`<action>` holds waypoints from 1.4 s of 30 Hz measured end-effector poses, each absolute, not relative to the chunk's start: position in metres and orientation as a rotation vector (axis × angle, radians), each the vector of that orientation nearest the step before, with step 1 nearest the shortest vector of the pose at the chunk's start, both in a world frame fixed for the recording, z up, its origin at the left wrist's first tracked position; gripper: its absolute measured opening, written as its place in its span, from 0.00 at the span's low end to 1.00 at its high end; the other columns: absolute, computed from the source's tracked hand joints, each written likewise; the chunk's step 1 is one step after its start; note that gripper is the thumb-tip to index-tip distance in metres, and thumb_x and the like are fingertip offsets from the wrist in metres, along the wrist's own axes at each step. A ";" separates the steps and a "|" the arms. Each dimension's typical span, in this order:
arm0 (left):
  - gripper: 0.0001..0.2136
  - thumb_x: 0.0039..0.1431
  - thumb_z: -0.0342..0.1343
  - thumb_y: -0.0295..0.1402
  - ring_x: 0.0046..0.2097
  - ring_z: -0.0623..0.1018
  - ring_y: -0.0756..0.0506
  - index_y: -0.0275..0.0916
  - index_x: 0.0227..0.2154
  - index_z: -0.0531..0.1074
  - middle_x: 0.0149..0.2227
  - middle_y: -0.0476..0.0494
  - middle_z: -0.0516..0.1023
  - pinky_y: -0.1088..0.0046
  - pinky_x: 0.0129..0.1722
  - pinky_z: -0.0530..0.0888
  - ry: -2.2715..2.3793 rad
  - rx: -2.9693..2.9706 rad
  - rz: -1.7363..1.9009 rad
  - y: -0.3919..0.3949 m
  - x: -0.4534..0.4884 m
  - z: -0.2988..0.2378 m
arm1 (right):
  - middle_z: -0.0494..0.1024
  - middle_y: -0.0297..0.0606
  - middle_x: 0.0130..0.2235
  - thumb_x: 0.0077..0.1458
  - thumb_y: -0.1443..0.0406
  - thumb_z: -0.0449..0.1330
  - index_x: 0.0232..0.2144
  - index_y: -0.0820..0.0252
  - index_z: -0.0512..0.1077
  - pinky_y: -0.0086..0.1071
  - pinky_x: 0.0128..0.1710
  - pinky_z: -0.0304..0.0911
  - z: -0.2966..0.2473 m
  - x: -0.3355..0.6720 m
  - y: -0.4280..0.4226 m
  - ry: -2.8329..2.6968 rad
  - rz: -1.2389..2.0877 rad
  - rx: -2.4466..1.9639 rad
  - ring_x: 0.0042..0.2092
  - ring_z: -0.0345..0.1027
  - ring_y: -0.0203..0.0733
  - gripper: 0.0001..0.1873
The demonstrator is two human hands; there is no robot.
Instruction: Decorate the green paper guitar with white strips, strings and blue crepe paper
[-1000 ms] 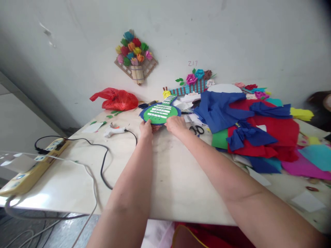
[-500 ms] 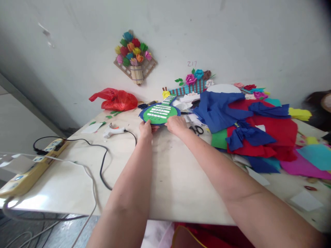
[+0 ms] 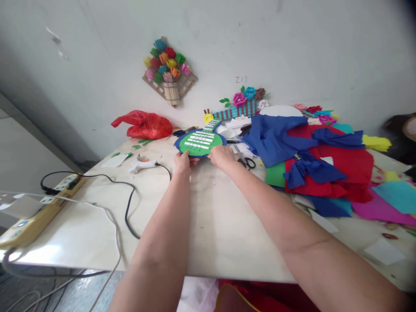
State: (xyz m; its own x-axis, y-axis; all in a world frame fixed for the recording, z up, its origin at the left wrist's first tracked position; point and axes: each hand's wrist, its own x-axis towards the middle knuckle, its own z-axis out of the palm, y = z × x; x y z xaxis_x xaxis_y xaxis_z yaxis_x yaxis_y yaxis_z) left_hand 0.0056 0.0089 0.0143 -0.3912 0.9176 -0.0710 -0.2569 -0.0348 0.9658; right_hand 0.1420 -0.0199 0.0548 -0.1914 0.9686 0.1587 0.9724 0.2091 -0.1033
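Both arms reach forward over the table to a green, guitar-shaped paper craft with a blue border and white strips across its round body. Its narrow neck points away toward the wall. My left hand grips the near left edge, thumb on top and fingers underneath. My right hand is closed on the near right edge, its fingertips partly hidden. Just right of that hand lie black-handled scissors. A white glue gun rests on the table left of my left hand.
Crumpled blue paper and red paper pile up at the right. A red plastic bag sits at the back left. A power strip with trailing cables lies along the left edge. Paper flowers hang on the wall.
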 end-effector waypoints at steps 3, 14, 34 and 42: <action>0.07 0.55 0.44 0.25 0.19 0.72 0.46 0.34 0.38 0.62 0.14 0.48 0.66 0.76 0.16 0.64 1.300 0.775 1.603 0.010 0.005 0.013 | 0.75 0.48 0.41 0.55 0.61 0.49 0.37 0.61 0.74 0.36 0.42 0.61 0.051 0.140 -0.021 -2.252 -0.105 -1.835 0.43 0.68 0.47 0.16; 0.09 0.55 0.45 0.25 0.23 0.75 0.44 0.34 0.40 0.63 0.14 0.47 0.66 0.74 0.19 0.67 1.286 0.699 1.630 0.009 0.005 0.015 | 0.76 0.49 0.38 0.56 0.63 0.48 0.38 0.61 0.74 0.36 0.39 0.61 0.050 0.136 -0.024 -2.279 -0.124 -1.745 0.42 0.69 0.48 0.16; 0.05 0.55 0.45 0.25 0.24 0.75 0.43 0.35 0.34 0.63 0.14 0.46 0.67 0.74 0.19 0.66 1.279 0.715 1.638 0.008 0.006 0.014 | 0.76 0.46 0.40 0.54 0.60 0.49 0.38 0.59 0.74 0.35 0.40 0.60 0.050 0.138 -0.025 -2.207 -0.132 -1.760 0.43 0.69 0.46 0.17; 0.07 0.55 0.45 0.25 0.25 0.75 0.42 0.35 0.37 0.63 0.14 0.46 0.66 0.72 0.20 0.67 1.282 0.710 1.630 0.008 0.005 0.014 | 0.76 0.46 0.40 0.55 0.60 0.48 0.38 0.60 0.74 0.34 0.40 0.60 0.047 0.135 -0.026 -2.203 -0.128 -1.771 0.43 0.69 0.45 0.17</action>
